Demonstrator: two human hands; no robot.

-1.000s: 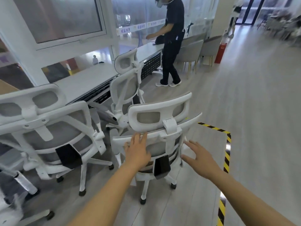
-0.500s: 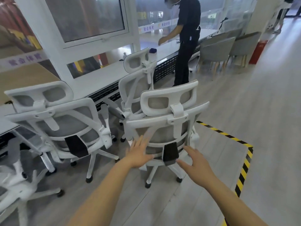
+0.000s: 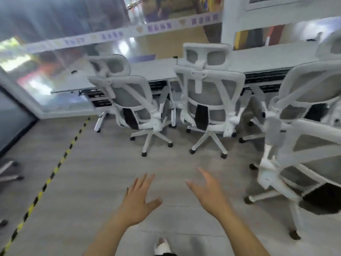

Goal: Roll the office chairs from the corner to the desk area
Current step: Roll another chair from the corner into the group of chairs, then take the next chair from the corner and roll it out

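My left hand (image 3: 137, 198) and right hand (image 3: 208, 191) have left the chair (image 3: 275, 133), both open and empty; it, probably the blurred one at right, looks parked by the desk (image 3: 155, 71).

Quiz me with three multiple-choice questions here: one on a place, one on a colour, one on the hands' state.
1. The striped floor tape lies: A on the left of the view; B on the right; C under the desk.
2. Frame of the middle chair: A black; B white; C red.
3. The left hand and right hand are: A gripping a chair; B fists; C open, touching nothing.
Answers: A, it runs down the left side; B, white frame; C, spread fingers over floor.
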